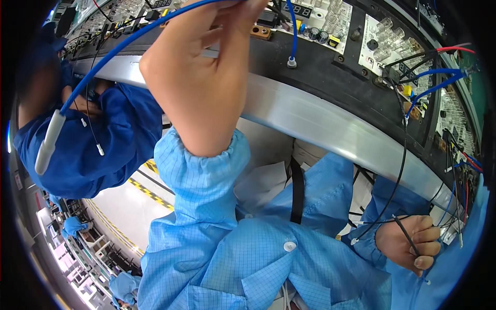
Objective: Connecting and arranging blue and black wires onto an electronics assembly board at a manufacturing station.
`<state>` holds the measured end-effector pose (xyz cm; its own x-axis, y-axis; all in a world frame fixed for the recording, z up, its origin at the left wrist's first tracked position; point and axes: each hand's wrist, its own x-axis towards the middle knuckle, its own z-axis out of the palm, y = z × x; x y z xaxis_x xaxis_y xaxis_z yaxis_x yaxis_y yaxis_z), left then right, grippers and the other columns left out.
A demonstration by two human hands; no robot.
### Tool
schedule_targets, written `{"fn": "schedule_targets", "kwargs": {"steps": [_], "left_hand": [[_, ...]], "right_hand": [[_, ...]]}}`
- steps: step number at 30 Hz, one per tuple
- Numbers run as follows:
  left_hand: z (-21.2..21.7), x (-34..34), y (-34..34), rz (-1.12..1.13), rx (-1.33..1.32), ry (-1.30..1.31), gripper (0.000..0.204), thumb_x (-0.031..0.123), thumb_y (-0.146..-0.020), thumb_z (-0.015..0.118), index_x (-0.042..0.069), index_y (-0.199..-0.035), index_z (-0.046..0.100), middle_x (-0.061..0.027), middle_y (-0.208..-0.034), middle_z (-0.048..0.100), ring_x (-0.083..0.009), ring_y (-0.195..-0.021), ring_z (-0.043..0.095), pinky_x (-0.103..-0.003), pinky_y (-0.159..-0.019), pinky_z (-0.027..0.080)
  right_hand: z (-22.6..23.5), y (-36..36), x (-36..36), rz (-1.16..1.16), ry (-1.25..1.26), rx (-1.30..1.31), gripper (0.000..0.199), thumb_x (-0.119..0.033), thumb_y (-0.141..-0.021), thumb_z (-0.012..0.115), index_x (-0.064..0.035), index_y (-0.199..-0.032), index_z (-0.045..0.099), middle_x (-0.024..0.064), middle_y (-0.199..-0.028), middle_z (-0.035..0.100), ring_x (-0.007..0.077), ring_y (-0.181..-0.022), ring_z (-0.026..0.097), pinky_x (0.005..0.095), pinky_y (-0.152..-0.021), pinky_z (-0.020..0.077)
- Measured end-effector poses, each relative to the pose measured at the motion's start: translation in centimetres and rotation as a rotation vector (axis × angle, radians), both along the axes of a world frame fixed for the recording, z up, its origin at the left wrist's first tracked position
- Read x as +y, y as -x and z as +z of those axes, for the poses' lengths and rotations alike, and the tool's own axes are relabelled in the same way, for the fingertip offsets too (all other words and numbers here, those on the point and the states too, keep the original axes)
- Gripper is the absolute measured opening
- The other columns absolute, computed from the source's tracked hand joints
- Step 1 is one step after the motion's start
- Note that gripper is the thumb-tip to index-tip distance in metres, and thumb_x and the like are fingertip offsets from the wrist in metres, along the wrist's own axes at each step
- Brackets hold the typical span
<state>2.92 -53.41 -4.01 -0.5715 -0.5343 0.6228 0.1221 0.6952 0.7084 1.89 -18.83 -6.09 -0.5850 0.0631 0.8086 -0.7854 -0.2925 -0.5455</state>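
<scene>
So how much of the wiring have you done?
One blue wire already sits plugged in on the boards. The left hand holds up a blue cable, its white plug dangling loose. The right hand grips a black wire.

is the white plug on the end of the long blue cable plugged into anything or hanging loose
Hanging loose. The white plug dangles in the air on the blue cable, which runs up to the left hand; nothing is joined to its tip.

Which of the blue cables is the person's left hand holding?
The long blue cable with the white probe tip, gripped by the raised left hand; the other blue cables stay plugged in.
</scene>
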Motion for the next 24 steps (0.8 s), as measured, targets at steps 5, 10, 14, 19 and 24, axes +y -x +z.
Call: {"fn": "schedule_targets", "kwargs": {"steps": [5, 10, 14, 19, 24], "left_hand": [[0.0, 0.3, -0.2, 0.006, -0.032, 0.025, 0.013, 0.004, -0.086, 0.065, -0.003, -0.097, 0.068, -0.0087, -0.083, 0.069, -0.0145, -0.078, 0.067, -0.023, -0.07, 0.053], [-0.2, 0.2, -0.4, 0.017, -0.055, 0.027, 0.012, 0.004, -0.086, 0.065, -0.002, -0.097, 0.068, -0.0081, -0.082, 0.068, -0.0139, -0.077, 0.066, -0.022, -0.069, 0.052], [-0.4, -0.4, -1.0, 0.023, -0.068, 0.01, 0.012, 0.004, -0.087, 0.064, -0.002, -0.097, 0.068, -0.0077, -0.081, 0.068, -0.013, -0.075, 0.065, -0.022, -0.068, 0.051], [-0.5, -1.4, -1.5, 0.038, -0.07, -0.006, 0.012, 0.005, -0.088, 0.063, -0.002, -0.097, 0.068, -0.0072, -0.08, 0.068, -0.012, -0.073, 0.064, -0.021, -0.066, 0.05], [-1.1, -1.6, -1.3, 0.047, -0.077, -0.019, 0.012, 0.006, -0.088, 0.063, -0.002, -0.097, 0.068, -0.0067, -0.079, 0.067, -0.0109, -0.071, 0.062, -0.021, -0.064, 0.048]], "right_hand": [[0.3, 0.0, -1.2, 0.004, -0.001, -0.024, 0.03, -0.042, -0.091, 0.051, -0.017, -0.08, 0.062, -0.0061, -0.067, 0.034, 0.0126, -0.069, 0.033, 0.0291, -0.062, 0.0247], [0.3, -0.2, -1.9, -0.015, -0.006, -0.045, 0.031, -0.043, -0.091, 0.049, -0.0165, -0.08, 0.061, -0.0062, -0.066, 0.035, 0.0127, -0.068, 0.033, 0.0296, -0.062, 0.0251], [1.6, -0.3, -1.9, 0.073, -0.06, -0.046, 0.034, -0.043, -0.091, 0.046, -0.0163, -0.079, 0.062, -0.0062, -0.067, 0.035, 0.0127, -0.068, 0.033, 0.0297, -0.063, 0.0249], [2.5, -0.4, -3.2, -0.034, -0.139, -0.085, 0.029, -0.041, -0.092, 0.051, -0.021, -0.076, 0.064, -0.0061, -0.065, 0.035, 0.0111, -0.064, 0.035, 0.0282, -0.059, 0.0256], [2.3, -0.4, -2.9, 0.09, -0.092, -0.074, 0.031, -0.04, -0.091, 0.05, -0.0151, -0.083, 0.065, -0.0054, -0.067, 0.034, 0.0134, -0.07, 0.032, 0.031, -0.065, 0.0244]]}}
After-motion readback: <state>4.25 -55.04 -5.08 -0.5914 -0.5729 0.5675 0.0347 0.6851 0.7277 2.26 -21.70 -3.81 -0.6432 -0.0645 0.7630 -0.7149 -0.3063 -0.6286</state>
